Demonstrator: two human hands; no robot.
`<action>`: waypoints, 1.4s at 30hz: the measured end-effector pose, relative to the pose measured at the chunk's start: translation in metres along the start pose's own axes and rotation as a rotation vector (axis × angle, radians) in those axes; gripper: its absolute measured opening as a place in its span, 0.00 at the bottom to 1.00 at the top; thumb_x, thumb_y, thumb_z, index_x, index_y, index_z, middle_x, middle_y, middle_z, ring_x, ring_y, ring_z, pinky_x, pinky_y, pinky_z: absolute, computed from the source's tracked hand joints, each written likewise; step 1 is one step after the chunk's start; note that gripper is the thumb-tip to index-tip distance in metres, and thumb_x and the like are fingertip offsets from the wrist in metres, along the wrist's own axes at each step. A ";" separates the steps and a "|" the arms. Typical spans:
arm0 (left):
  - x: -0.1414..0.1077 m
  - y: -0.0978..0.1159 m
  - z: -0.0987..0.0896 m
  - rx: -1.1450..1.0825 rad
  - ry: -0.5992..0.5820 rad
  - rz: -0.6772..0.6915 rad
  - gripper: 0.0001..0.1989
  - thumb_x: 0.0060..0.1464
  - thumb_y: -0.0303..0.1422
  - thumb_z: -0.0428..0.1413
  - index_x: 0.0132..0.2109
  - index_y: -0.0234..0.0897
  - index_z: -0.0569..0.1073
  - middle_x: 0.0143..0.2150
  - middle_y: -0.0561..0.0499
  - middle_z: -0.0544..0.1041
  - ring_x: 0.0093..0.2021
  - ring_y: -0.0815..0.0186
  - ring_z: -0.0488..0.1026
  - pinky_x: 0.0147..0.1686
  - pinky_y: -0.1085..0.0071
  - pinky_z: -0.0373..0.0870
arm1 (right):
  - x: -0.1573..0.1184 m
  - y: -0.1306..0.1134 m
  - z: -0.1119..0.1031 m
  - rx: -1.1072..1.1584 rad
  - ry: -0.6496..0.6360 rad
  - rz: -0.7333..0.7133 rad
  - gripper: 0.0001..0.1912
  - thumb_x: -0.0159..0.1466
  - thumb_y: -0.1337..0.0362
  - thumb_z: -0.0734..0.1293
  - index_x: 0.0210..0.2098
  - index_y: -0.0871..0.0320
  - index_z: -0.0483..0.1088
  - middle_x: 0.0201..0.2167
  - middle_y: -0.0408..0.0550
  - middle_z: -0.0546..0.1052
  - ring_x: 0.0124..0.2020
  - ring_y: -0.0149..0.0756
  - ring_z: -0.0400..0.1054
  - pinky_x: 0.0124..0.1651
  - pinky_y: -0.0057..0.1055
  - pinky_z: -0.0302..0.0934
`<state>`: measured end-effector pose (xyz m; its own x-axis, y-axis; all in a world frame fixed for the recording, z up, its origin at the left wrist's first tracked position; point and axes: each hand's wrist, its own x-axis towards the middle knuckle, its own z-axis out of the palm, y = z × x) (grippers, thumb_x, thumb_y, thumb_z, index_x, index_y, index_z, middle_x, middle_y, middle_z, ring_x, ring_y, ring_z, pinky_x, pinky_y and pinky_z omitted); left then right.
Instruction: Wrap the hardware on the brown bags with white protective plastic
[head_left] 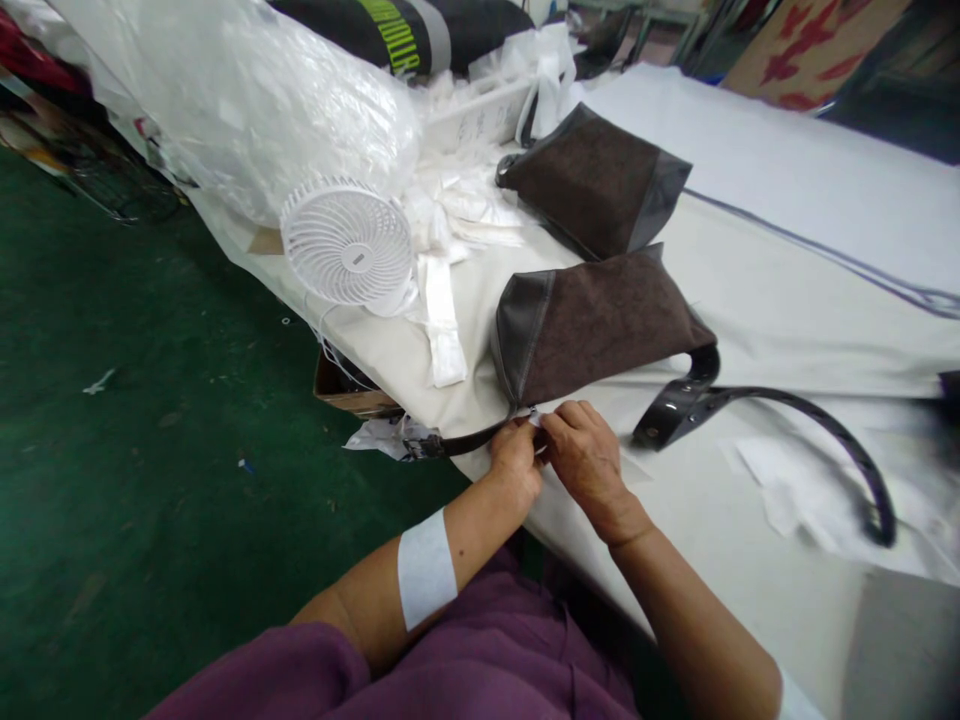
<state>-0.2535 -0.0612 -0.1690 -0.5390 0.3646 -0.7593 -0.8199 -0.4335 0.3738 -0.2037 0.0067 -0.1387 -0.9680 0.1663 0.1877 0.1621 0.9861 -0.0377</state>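
Observation:
A dark brown suede-like bag (607,325) with black leather-like end panels lies on the table, its near edge towards me. At that edge my left hand (517,462) and my right hand (587,455) meet with their fingers closed. Between the fingertips shows a small white piece (534,418), close against the bag's edge; its exact kind is too small to tell. A dark strap (472,440) runs left from the bag past my left hand, ending in a white wrapping over the table edge. Another black strap (810,400) curves away from the bag's right end.
A second brown bag (592,180) lies behind the first. On the left stand a white fan (346,245) and a big clear plastic bundle (277,100). White strips (442,320) lie by the fan. A cardboard box (352,398) sits below the table edge.

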 end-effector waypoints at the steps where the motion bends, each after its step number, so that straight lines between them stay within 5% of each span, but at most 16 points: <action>1: 0.000 0.000 0.000 -0.007 0.001 0.003 0.07 0.42 0.25 0.57 0.28 0.35 0.65 0.22 0.56 0.67 0.23 0.72 0.65 0.26 0.74 0.60 | -0.001 0.000 -0.001 -0.016 -0.009 -0.003 0.06 0.62 0.68 0.63 0.28 0.57 0.70 0.29 0.48 0.68 0.34 0.39 0.57 0.35 0.33 0.48; 11: -0.006 0.001 -0.001 -0.102 -0.161 0.127 0.10 0.39 0.28 0.61 0.24 0.34 0.64 0.23 0.55 0.68 0.26 0.72 0.67 0.30 0.75 0.61 | -0.004 -0.016 -0.007 -0.138 -0.070 -0.020 0.08 0.64 0.70 0.59 0.36 0.61 0.71 0.31 0.52 0.71 0.36 0.44 0.61 0.35 0.37 0.50; 18: 0.001 0.004 -0.003 0.071 -0.046 0.081 0.07 0.44 0.28 0.58 0.28 0.35 0.65 0.25 0.54 0.69 0.24 0.72 0.66 0.26 0.73 0.59 | -0.016 0.032 -0.019 0.420 0.049 0.084 0.20 0.58 0.65 0.65 0.51 0.60 0.66 0.45 0.54 0.73 0.46 0.42 0.67 0.47 0.36 0.60; 20: -0.002 0.005 -0.003 0.090 -0.035 0.080 0.08 0.45 0.28 0.58 0.28 0.36 0.64 0.24 0.55 0.68 0.23 0.72 0.66 0.25 0.74 0.59 | -0.017 0.045 -0.019 0.524 -0.022 0.143 0.26 0.55 0.63 0.67 0.53 0.59 0.63 0.46 0.53 0.74 0.45 0.42 0.69 0.46 0.37 0.62; 23: -0.005 0.008 -0.002 0.087 -0.058 0.077 0.10 0.45 0.29 0.59 0.28 0.36 0.63 0.24 0.55 0.67 0.23 0.73 0.65 0.25 0.75 0.58 | -0.020 0.046 -0.017 0.598 -0.174 0.211 0.21 0.54 0.66 0.65 0.48 0.57 0.65 0.35 0.47 0.76 0.34 0.37 0.71 0.39 0.33 0.63; 26: -0.006 0.010 -0.001 0.079 -0.041 0.068 0.11 0.43 0.29 0.61 0.28 0.36 0.63 0.24 0.55 0.67 0.23 0.73 0.65 0.25 0.75 0.59 | -0.033 0.042 -0.019 0.532 -0.119 0.244 0.07 0.54 0.69 0.61 0.33 0.57 0.68 0.28 0.44 0.74 0.30 0.34 0.69 0.35 0.30 0.61; 30: -0.003 0.013 -0.003 0.061 -0.012 0.060 0.11 0.44 0.29 0.60 0.27 0.36 0.63 0.23 0.56 0.66 0.23 0.73 0.64 0.25 0.75 0.59 | -0.062 0.063 -0.041 0.510 -0.224 0.247 0.05 0.53 0.69 0.61 0.27 0.56 0.69 0.24 0.43 0.73 0.25 0.34 0.67 0.32 0.30 0.59; 32: -0.001 0.013 -0.004 0.074 -0.013 0.067 0.11 0.45 0.29 0.60 0.27 0.36 0.63 0.23 0.56 0.66 0.23 0.73 0.64 0.25 0.75 0.60 | -0.064 0.076 -0.051 0.609 -0.265 0.377 0.05 0.54 0.65 0.63 0.28 0.56 0.71 0.23 0.44 0.74 0.24 0.34 0.67 0.29 0.30 0.59; 36: 0.001 0.012 -0.006 0.121 -0.035 0.100 0.10 0.46 0.31 0.59 0.27 0.36 0.63 0.23 0.56 0.66 0.22 0.73 0.64 0.25 0.75 0.60 | -0.025 0.073 -0.045 0.913 -0.142 0.592 0.14 0.58 0.57 0.64 0.39 0.58 0.73 0.33 0.50 0.77 0.32 0.37 0.70 0.31 0.30 0.62; 42: 0.003 0.017 -0.009 0.322 -0.040 0.284 0.09 0.45 0.34 0.59 0.25 0.35 0.67 0.21 0.55 0.66 0.21 0.73 0.62 0.22 0.75 0.57 | 0.038 0.024 0.008 1.053 -0.344 0.560 0.10 0.50 0.60 0.68 0.27 0.61 0.74 0.22 0.44 0.73 0.22 0.29 0.63 0.23 0.25 0.54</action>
<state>-0.2675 -0.0752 -0.1700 -0.7537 0.3023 -0.5836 -0.6530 -0.2440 0.7169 -0.2381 0.0368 -0.1399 -0.8406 0.3957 -0.3698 0.4909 0.2683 -0.8289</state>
